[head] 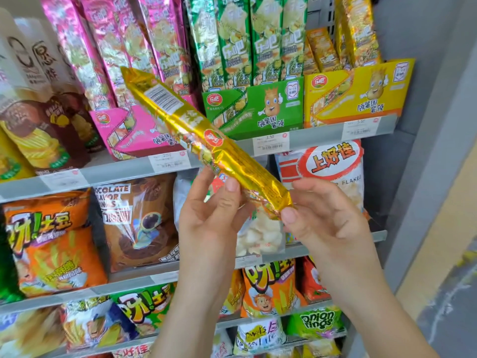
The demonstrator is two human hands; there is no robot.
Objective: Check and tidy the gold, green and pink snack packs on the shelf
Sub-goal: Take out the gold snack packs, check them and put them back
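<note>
Checking one gold pack (206, 135), held out in front of the shelf (320, 131). Slanted: top end far left, over the pink box (134, 135); bottom end near right, in the hands. Barcode panel facing the camera, so probably reading label or date. Judging this as the check step for gold; no sign either way on green or pink rows.

Gripping the lower part with left hand (214, 202): fingers curled behind, thumb pressed flat on the front face. Pinching the bottom seam with right hand (327, 213): thumb tip and fingertips closed on the crimped corner. Both hands closed on the same pack, neither free.

Next, most likely: putting it back in the yellow box (356, 94), right end of the upper shelf, among the other gold packs (358, 29). Calls for turning it upright, printed front outward, then lowering it in without crushing neighbours. Probably one hand steering the top, one guiding the base.

After that: green packs (247, 34) upright in the green box (253, 109), little to fix. Pink packs (124, 40) appearing to lean left, possibly needing squaring up.
</note>
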